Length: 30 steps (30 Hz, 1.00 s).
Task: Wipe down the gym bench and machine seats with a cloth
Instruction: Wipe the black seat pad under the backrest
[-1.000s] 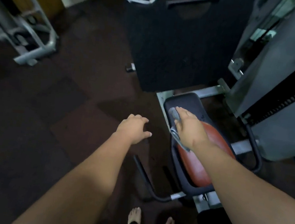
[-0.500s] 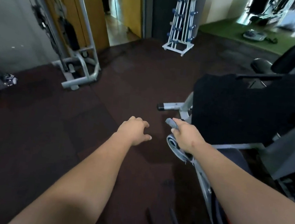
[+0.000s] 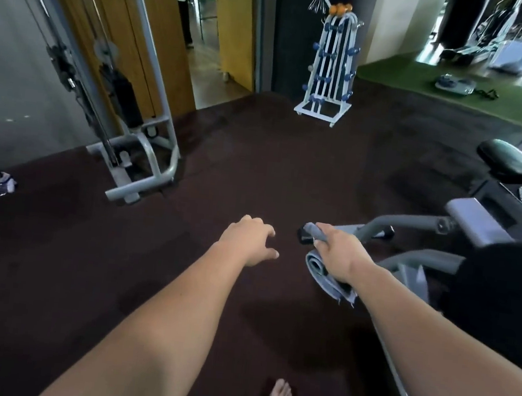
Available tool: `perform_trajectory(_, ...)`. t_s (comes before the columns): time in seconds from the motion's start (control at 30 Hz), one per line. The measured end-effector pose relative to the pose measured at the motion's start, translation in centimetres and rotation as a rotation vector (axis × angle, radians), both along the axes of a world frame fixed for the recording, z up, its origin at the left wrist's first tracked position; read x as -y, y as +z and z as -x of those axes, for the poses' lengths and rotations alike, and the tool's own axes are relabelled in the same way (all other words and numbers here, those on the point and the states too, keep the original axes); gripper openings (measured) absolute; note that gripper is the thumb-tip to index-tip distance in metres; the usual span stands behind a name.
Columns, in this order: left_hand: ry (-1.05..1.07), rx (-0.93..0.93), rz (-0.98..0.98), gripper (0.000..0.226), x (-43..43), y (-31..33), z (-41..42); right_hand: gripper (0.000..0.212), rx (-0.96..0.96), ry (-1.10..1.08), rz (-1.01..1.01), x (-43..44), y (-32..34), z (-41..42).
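Note:
My right hand point(image 3: 339, 254) grips a folded grey-blue cloth point(image 3: 325, 277) in the air, in front of the grey frame of a gym machine point(image 3: 419, 225) at the right. The cloth's folds hang out below my wrist and one end sticks out past my fingers. My left hand point(image 3: 250, 240) hovers beside it over the dark floor, fingers loosely curled, holding nothing. The machine's black back pad point(image 3: 503, 290) fills the right edge. A black padded seat point(image 3: 501, 160) of another machine stands further back on the right. The red seat is out of view.
A grey cable machine point(image 3: 140, 158) stands at the left by a wooden doorway. A white rack of small blue dumbbells point(image 3: 331, 66) stands at the back. Green turf point(image 3: 460, 96) with equipment lies far right. My bare foot point(image 3: 281, 395) is on the dark rubber floor point(image 3: 240, 169).
My view has lifted from the red seat to the room. My right hand has taken the cloth off the seat and now holds it in the air. My left hand stays alongside.

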State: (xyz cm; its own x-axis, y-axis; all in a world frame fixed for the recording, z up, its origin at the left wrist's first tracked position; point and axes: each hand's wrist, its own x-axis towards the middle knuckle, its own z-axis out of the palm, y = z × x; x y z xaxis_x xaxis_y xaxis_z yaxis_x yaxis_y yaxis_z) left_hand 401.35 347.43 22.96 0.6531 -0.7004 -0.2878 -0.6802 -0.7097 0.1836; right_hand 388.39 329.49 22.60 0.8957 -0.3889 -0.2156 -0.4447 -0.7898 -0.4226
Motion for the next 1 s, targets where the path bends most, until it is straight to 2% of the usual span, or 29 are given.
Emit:
perform_trajectory(0.07,0.016,-0.002,0.005,0.058,2.1,0.3,-5.2,0.03,0.034,-0.02,-0.035,2.2,0.2,-4.9)
perform_trajectory(0.2,0.043,0.014,0.009,0.058,6.5,1.6,-15.6,0.041,0.052,-0.061,-0.045,6.8,1.5,-15.2)
perform_trajectory(0.37,0.043,0.023,0.011,0.058,12.0,2.8,-28.9,0.036,0.065,-0.078,-0.062,12.3,3.3,-28.1)
perform_trajectory(0.6,-0.053,0.067,-0.001,0.059,21.0,2.1,-49.2,0.042,0.082,-0.151,-0.054,20.2,2.6,-46.5)
perform_trajectory(0.83,-0.226,0.083,-0.057,0.06,34.4,2.6,-66.6,0.045,0.1,-0.339,-0.117,30.0,1.8,-61.5)
perform_trajectory(1.0,-0.301,0.087,-0.05,0.061,46.8,1.8,-76.0,0.042,0.128,-0.448,-0.108,40.8,1.0,-69.9)
